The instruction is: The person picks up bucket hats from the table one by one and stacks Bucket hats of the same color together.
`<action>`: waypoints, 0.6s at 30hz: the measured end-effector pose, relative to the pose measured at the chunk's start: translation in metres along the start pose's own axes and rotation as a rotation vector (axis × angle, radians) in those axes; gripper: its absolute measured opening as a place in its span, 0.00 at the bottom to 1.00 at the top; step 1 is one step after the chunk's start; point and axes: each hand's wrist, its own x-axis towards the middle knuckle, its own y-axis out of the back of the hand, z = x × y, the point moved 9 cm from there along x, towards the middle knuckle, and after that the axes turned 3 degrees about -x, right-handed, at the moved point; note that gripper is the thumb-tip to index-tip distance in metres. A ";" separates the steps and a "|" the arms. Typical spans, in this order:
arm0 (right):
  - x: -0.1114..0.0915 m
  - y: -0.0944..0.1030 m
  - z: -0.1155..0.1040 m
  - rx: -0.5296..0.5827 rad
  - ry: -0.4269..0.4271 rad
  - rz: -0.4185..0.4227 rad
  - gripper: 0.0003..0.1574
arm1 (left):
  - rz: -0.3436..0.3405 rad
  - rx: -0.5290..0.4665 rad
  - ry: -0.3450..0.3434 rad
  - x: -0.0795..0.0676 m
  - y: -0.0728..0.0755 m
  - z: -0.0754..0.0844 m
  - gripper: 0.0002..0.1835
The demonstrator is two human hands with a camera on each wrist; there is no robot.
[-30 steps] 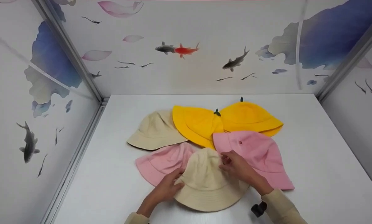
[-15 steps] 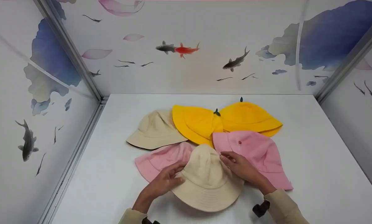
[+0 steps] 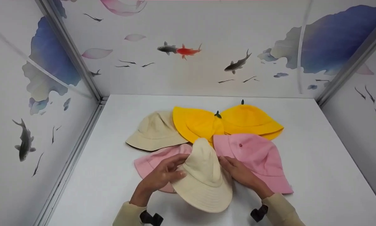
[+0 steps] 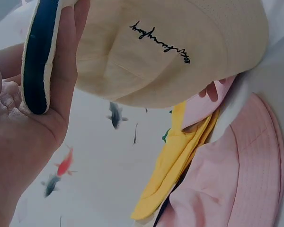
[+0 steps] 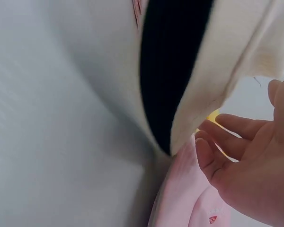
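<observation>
In the head view, a beige bucket hat (image 3: 203, 169) is raised and tilted at the front of a group of hats. My left hand (image 3: 162, 172) grips its brim at the left; in the left wrist view the dark-lined brim (image 4: 38, 56) lies between thumb and fingers. Dark stitched lettering (image 4: 161, 42) shows on the crown. At the hat's right side is my right hand (image 3: 242, 172), its fingers (image 5: 241, 137) loosely bent and not closed round the cloth in the right wrist view. Whether its fingertips touch the hat, I cannot tell.
Behind lie another beige hat (image 3: 156, 131) and two yellow hats (image 3: 194, 124) with green stems. One pink hat (image 3: 263, 157) is at the right; a paler pink one (image 3: 145, 164) is partly hidden at the left. Printed panels (image 3: 194, 75) wall in the white table (image 3: 316, 163).
The front beige hat has lifted, turned and narrowed in view, its crown moving up and left. The left hand has risen along its side, and the right hand has shifted slightly left and down.
</observation>
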 end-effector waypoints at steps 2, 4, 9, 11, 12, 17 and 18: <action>0.000 -0.003 -0.001 0.033 0.008 -0.010 0.39 | -0.005 -0.018 -0.012 0.001 0.000 0.003 0.29; 0.001 -0.004 0.000 0.071 -0.006 -0.018 0.38 | -0.007 -0.028 -0.028 0.001 -0.001 0.006 0.30; 0.001 0.002 0.007 0.084 -0.089 0.005 0.41 | 0.012 -0.013 -0.085 0.002 0.003 0.015 0.28; -0.001 0.004 0.010 0.074 -0.110 0.003 0.42 | 0.019 -0.010 -0.116 0.002 0.005 0.017 0.26; -0.001 0.005 0.011 0.081 -0.120 -0.004 0.43 | 0.016 -0.013 -0.134 0.002 0.006 0.019 0.25; -0.003 0.004 0.018 0.279 -0.144 -0.097 0.43 | -0.005 -0.031 -0.174 0.001 0.009 0.021 0.27; -0.003 0.005 0.019 0.332 -0.142 -0.113 0.43 | -0.004 -0.040 -0.169 0.001 0.011 0.020 0.27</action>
